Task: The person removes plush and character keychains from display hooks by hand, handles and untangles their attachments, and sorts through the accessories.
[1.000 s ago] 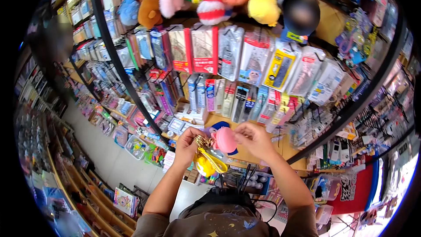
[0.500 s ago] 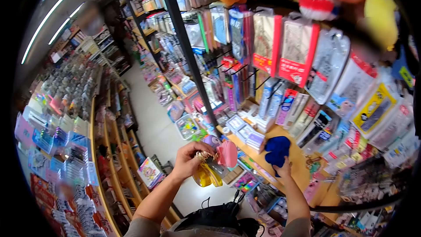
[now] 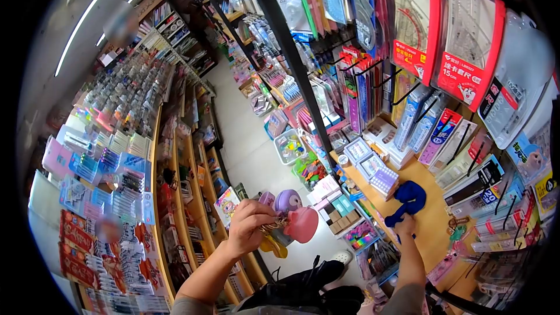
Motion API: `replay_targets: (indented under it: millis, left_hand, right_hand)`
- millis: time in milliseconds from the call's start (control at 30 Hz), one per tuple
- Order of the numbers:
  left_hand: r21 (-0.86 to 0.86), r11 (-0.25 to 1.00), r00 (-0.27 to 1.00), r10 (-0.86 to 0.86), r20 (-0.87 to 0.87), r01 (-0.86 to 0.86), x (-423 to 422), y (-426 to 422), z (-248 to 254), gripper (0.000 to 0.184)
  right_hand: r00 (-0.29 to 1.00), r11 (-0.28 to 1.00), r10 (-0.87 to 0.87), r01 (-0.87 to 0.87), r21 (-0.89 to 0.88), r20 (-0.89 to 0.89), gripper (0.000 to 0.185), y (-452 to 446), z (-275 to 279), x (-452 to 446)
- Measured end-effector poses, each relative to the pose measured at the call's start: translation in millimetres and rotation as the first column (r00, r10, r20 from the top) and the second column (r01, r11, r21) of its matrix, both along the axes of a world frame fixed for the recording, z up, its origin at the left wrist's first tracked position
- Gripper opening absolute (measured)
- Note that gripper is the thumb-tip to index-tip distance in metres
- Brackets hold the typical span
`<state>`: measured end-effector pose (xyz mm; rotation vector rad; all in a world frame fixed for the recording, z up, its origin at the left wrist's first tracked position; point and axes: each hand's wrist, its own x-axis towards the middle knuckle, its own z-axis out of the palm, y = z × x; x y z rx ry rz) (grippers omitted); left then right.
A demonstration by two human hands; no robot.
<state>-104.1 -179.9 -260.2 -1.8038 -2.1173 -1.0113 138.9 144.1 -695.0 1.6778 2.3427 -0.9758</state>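
My left hand (image 3: 249,226) is closed around the metal rings of a bunch of keychains, held up over the aisle. From it hang a pink pendant (image 3: 302,226), a round purple pendant with eyes (image 3: 288,201) and a yellow pendant (image 3: 272,247). Over the wooden shelf, my right hand (image 3: 405,226) has its fingers closed on the lower end of a dark blue, soft, cloth-like thing (image 3: 413,193). That thing bends in a curve on the shelf top, and its exact kind cannot be made out. A green and brown trinket (image 3: 457,228) lies to the right.
Small boxes (image 3: 373,169) stand behind the blue thing on the wooden shelf (image 3: 434,239). Packaged rulers (image 3: 466,46) hang on hooks above. A black post (image 3: 291,52) rises at the shelf's corner. Left of the aisle floor (image 3: 248,151) runs a rack of pens (image 3: 114,184).
The view has shifted, with the shelf now lower and farther right. The blue thing has gone from a spread lobed shape to a narrower curve under my right hand. My left hand still holds the keychains.
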Motion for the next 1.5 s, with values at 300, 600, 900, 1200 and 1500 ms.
replay_targets:
  millis: [300, 600, 900, 1200, 1500]
  left_hand:
    - [0.042, 0.999, 0.999, 0.030, -0.028, -0.029, -3, -4, -2, 0.030]
    - [0.016, 0.999, 0.995, 0.043, 0.089, -0.044, -3, 4, -6, 0.030]
    - [0.038, 0.999, 0.910, -0.010, 0.415, -0.007, -18, 13, -7, 0.011]
    - [0.234, 0.971, 0.553, -0.171, 0.815, -0.045, 2, 66, 26, 0.002]
    - [0.493, 0.870, 0.532, -0.429, 0.730, 0.025, -9, 80, 18, 0.001]
  right_hand:
    - [0.993, 0.993, -0.053, 0.064, 0.098, -0.104, 0.089, -13, 62, 53]
    - [0.959, 0.957, 0.266, -0.275, -0.093, -0.096, 0.066, -48, 31, -1]
    - [0.243, 0.990, 0.053, 0.112, 0.083, -0.969, 0.044, -45, 396, -6]
    - [0.517, 0.460, 0.817, -0.852, 0.251, 0.256, 0.050, -109, 383, -67]
    - [0.246, 0.298, 0.500, 0.851, 0.432, -0.830, 0.057, -105, 632, 58]
